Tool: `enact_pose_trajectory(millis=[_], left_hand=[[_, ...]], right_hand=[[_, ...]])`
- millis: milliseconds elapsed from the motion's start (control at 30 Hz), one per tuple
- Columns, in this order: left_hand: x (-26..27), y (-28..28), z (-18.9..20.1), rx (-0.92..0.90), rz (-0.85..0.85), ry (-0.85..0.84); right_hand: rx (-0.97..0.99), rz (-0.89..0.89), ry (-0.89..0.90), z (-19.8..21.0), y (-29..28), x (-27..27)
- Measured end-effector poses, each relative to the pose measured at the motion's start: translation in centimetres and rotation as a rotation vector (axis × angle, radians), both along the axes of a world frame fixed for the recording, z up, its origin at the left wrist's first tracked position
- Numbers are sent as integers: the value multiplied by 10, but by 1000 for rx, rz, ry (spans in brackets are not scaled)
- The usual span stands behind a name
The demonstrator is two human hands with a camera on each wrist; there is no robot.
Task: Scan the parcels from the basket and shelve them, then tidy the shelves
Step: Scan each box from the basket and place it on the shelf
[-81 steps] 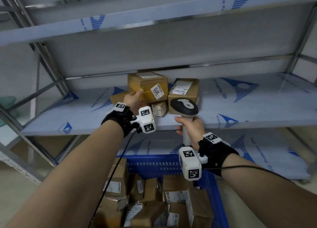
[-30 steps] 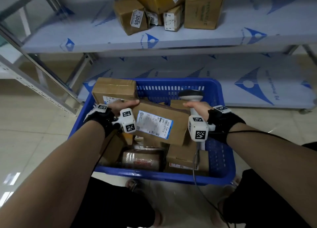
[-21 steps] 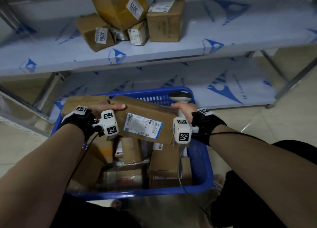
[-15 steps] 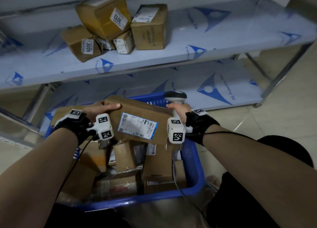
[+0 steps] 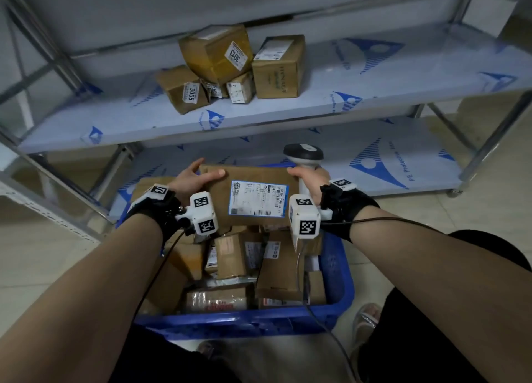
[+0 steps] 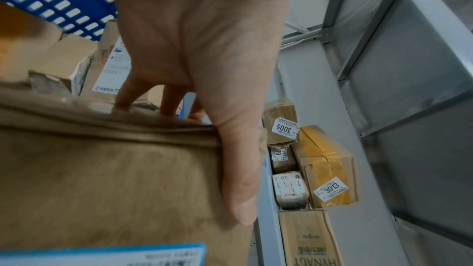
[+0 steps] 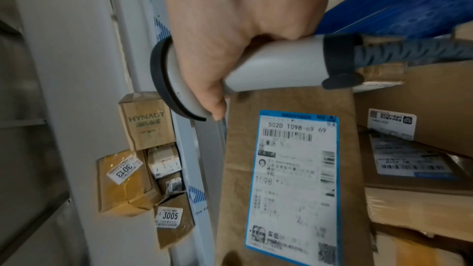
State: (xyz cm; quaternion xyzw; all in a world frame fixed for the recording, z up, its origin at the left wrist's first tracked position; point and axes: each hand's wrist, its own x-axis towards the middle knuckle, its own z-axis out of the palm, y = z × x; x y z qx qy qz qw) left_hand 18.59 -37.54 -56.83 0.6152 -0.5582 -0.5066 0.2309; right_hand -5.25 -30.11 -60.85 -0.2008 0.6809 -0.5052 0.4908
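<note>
My left hand (image 5: 193, 178) grips the left end of a flat brown parcel (image 5: 250, 181) with a blue-edged white label (image 5: 257, 198), thumb on top and fingers underneath, held above the blue basket (image 5: 339, 281). In the left wrist view the thumb (image 6: 238, 179) lies across the parcel (image 6: 102, 179). My right hand (image 5: 309, 181) holds the grey barcode scanner (image 5: 303, 155) by its handle at the parcel's right end. The right wrist view shows the scanner handle (image 7: 268, 68) in my fist beside the label (image 7: 294, 179). Several parcels fill the basket.
Several brown parcels (image 5: 230, 65), two tagged 3005 and 3013, are clustered on the middle shelf (image 5: 374, 94). The lower shelf (image 5: 388, 163) stands behind the basket. Metal shelf posts (image 5: 489, 134) rise at both sides. The scanner cable (image 5: 325, 325) hangs toward my legs.
I turned from the shelf down to the basket, and my left hand took the flat labelled parcel and lifted it. The view has since tilted up toward the shelves. The scanner stays in my right hand.
</note>
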Motion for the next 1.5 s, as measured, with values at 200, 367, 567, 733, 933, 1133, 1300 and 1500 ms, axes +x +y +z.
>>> enact_pose_trajectory(millis=[200,367,567,733,933,1133,1300,1500], left_hand=[[23,3,10,84,-101,-182],[32,12,15,192,-239,-273],[35,14,2,197,-202,-248],[43,8,1,197,-131,-102],[35,20,-7,320,-159,81],[32,24,-13,303,-337,40],[22,28,-17,311,-292,37],[23,24,-22,246,-185,11]], right_hand=[[-20,-6,33,13,-5,16],[-69,24,20,17,-8,28],[-78,39,41,22,-6,31],[-97,47,53,25,-2,32],[-134,17,46,20,-3,36],[-143,-4,1,14,-10,36],[-131,23,-52,21,-6,38],[-122,37,-132,19,-7,37]])
